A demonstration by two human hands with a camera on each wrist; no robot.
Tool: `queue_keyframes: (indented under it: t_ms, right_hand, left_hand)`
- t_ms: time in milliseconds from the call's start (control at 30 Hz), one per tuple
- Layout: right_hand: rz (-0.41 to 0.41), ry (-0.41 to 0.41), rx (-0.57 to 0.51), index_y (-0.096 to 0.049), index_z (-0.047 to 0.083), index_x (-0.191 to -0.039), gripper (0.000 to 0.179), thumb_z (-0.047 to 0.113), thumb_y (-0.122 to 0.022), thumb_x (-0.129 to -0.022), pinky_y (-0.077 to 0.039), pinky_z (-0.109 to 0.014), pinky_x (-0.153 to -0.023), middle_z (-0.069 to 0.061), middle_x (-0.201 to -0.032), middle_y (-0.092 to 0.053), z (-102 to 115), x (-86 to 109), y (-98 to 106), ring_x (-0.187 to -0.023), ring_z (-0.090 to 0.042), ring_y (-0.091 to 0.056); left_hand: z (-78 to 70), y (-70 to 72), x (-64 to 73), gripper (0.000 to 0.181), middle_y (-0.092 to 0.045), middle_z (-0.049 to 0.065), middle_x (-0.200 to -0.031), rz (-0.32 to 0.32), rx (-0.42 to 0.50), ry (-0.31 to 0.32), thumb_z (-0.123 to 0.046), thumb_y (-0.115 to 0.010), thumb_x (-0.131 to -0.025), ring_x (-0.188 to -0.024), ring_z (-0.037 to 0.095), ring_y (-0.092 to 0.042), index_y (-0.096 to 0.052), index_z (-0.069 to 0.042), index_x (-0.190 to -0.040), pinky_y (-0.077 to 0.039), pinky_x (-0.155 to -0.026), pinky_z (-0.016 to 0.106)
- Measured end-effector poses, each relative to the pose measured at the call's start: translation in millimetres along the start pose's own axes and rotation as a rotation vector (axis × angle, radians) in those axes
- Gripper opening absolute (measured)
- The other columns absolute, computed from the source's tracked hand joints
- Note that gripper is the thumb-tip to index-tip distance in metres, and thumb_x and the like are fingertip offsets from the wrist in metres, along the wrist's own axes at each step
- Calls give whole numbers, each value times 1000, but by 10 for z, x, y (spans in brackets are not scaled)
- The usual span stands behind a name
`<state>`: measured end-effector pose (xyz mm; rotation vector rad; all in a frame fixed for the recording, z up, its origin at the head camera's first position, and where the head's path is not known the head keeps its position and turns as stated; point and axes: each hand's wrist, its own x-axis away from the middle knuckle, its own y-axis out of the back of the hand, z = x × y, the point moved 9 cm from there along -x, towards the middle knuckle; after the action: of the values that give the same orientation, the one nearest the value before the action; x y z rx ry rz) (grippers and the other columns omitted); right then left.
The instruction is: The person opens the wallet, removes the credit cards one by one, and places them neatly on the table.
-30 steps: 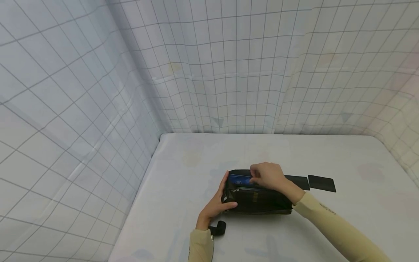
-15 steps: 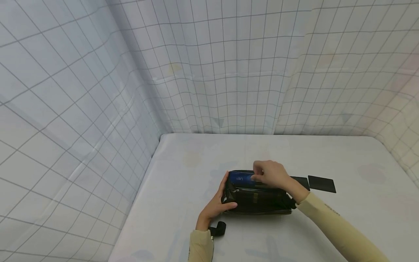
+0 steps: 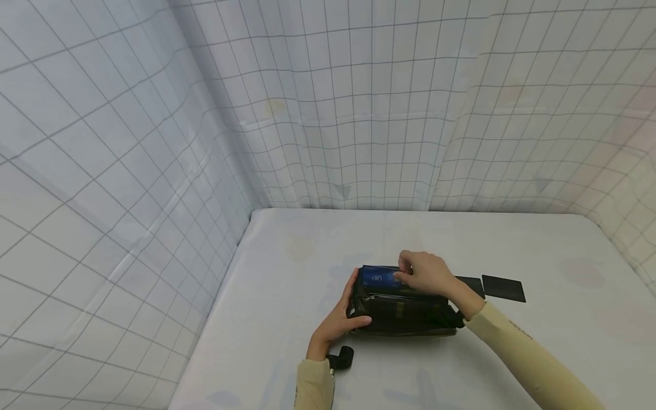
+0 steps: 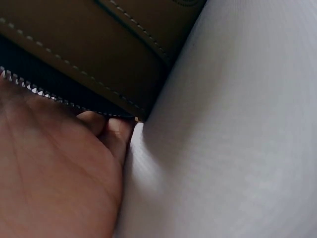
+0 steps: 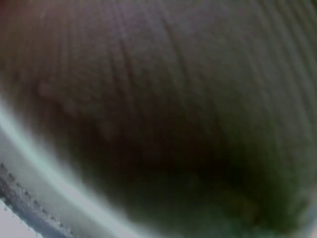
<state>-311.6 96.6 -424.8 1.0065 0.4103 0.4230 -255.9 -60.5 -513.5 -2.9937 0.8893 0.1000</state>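
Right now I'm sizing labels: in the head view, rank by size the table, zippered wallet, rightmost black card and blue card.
Table
Zippered wallet
Too alike to rank: rightmost black card and blue card, partly behind the right hand

Pale letters that appear to spell "VIP" stand on a blue card (image 3: 378, 278) at the far left of the open wallet (image 3: 379, 323), upside down to the head camera. The word sits near the middle of the card's visible face. To the right of the wallet and nearer the camera, the right sleeve (image 3: 538, 356) carries a short line of dark print (image 3: 521, 329) along the forearm, too small to read. Dark marks also edge the left sleeve (image 3: 314, 386), nearer the camera than the wallet and equally illegible. In the left wrist view, a rounded mark (image 4: 187, 2) on the wallet's brown leather is cut off by the frame, its detail unreadable.
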Motion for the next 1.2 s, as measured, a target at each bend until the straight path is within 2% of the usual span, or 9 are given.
queue_keyframes:
  t_ms: [100, 300, 433, 667, 967, 1200]
  right_hand:
    - [-1, -17, -11, -50, 16, -80, 23, 25, -69, -88, -29, -28, -47, 8, -62, -47, -16, -1, -1, -48, -10, -35]
    - [3, -27, -19, -50, 13, -85, 20, 25, -65, -91, -29, -28, -46, 7, -61, -47, -28, -9, -5, -47, -11, -36]
    - [14, -31, -30, -49, 12, -87, 19, 24, -63, -93, -28, -27, -44, 8, -60, -51, -28, -9, -8, -45, -10, -38]
    - [19, -61, -97, -50, 11, -91, 18, 24, -62, -94, -36, -29, -44, 5, -71, -65, -70, -12, -21, -48, -8, -50]
    - [7, -97, -123, -50, 13, -90, 19, 24, -65, -90, -37, -29, -45, 8, -66, -62, -116, -14, -43, -46, -8, -51]
    - [10, -105, -144, -51, 11, -91, 19, 23, -65, -90, -39, -31, -48, 7, -68, -63, -131, -6, -39, -46, -9, -52]
  left_hand:
    - [83, 19, -18, 105, 5, 4, -157, -8, 4, -2, -25, -73, -84, -139, 26, -12, 6, -34, -153, -18, -108, 47]
    - [-147, -48, 34, 106, 8, 7, -157, 3, -7, 12, -27, -72, -85, -141, 28, -7, 9, -24, -153, -12, -109, 52]
    - [-143, -47, 32, 106, 6, 8, -157, 3, -5, 3, -26, -72, -85, -140, 28, -8, 8, -23, -153, -12, -108, 52]
    - [-137, -32, 17, 107, 3, 9, -157, -5, -16, -11, -26, -73, -84, -139, 29, -12, 8, -18, -153, -14, -108, 51]
    - [-175, -44, 21, 106, 5, 9, -157, 8, -21, -23, -26, -72, -85, -139, 28, -11, 10, -18, -153, -14, -108, 48]
    - [-154, -46, 21, 107, 1, 11, -157, 12, -23, -14, -27, -72, -85, -137, 30, -16, 10, -20, -153, -17, -108, 46]
